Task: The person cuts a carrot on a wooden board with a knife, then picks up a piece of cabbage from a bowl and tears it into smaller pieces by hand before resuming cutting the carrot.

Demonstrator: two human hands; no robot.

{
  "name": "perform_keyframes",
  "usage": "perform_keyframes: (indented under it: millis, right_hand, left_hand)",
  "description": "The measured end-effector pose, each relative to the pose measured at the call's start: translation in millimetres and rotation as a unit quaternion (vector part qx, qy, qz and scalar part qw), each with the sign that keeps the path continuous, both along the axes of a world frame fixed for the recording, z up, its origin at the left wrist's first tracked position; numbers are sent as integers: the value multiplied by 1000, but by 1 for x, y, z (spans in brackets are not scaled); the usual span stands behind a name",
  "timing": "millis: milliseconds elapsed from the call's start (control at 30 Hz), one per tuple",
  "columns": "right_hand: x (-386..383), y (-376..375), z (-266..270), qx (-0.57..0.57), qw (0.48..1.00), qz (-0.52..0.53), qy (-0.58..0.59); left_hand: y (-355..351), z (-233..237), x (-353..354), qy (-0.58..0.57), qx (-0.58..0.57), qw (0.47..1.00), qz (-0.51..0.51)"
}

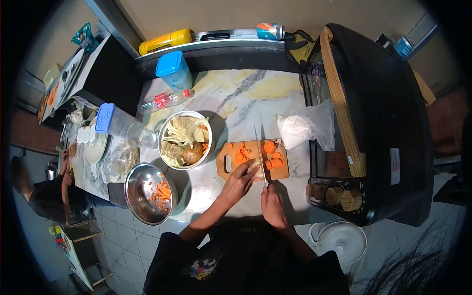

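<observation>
My right hand (273,206) is wrapped around the handle of a long kitchen knife (261,158), whose blade points away from me over the wooden cutting board (228,173). Left of the blade, the fingers of my left hand (239,182) are closed on a pale tan vegetable (255,168) that looks like a potato, partly hidden by them. Orange carrot pieces (242,153) lie on the board behind my left hand. More cut carrot chunks (274,163) are on the blade's right side.
A white bowl (212,147) holds cabbage and a round brown vegetable. Nearer me, a steel bowl (133,199) contains orange peelings. A bag of white powder (295,132) lies beside a black oven (388,123). A plastic bottle (164,101) lies behind; another person (51,199) stands far left.
</observation>
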State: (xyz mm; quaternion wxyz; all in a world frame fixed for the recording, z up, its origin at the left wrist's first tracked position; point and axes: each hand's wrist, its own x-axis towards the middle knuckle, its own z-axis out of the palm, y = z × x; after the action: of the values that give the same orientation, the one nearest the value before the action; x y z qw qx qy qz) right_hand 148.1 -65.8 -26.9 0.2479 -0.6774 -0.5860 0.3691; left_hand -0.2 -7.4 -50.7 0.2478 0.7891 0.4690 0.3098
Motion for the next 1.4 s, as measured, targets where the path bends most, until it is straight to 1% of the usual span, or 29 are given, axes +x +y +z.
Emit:
perform_keyframes:
  millis: [67,200,367,467,600,667,767,800,867,1167,1300,1400]
  right_hand:
    - [-1,1,15,-43,999,-4,-10]
    - [-4,-1,15,-57,998,-6,-34]
    - [-5,0,18,-100,994,1,-48]
    - [-6,2,25,-104,994,1,-35]
    - [-7,0,17,-116,993,-2,-37]
    - [-7,-3,5,-40,997,-14,-64]
    - [-7,-3,0,-22,997,-22,-65]
    - [-7,-2,2,-23,997,-21,-65]
    - [-6,2,9,-104,994,-16,-38]
    - [-9,3,2,-85,995,-41,-42]
    - [-9,5,7,-94,994,-49,-34]
    - [-8,8,7,-117,990,-40,-62]
  left_hand:
    - [1,-1,-1,13,6,1000,-19]
    - [1,4,0,10,-2,1000,-14]
    - [2,-1,1,-7,-2,1000,-4]
    - [1,-4,1,-12,0,1000,-2]
    - [1,-4,1,-13,-5,1000,1]
    - [0,-3,1,-11,-7,1000,3]
    - [0,1,2,-8,-9,1000,6]
    - [0,1,2,-5,-11,1000,5]
    - [0,0,3,1,-7,1000,4]
    - [0,1,2,12,-18,1000,-2]
    - [1,-1,1,15,-17,1000,-6]
    - [2,0,0,10,-21,1000,-13]
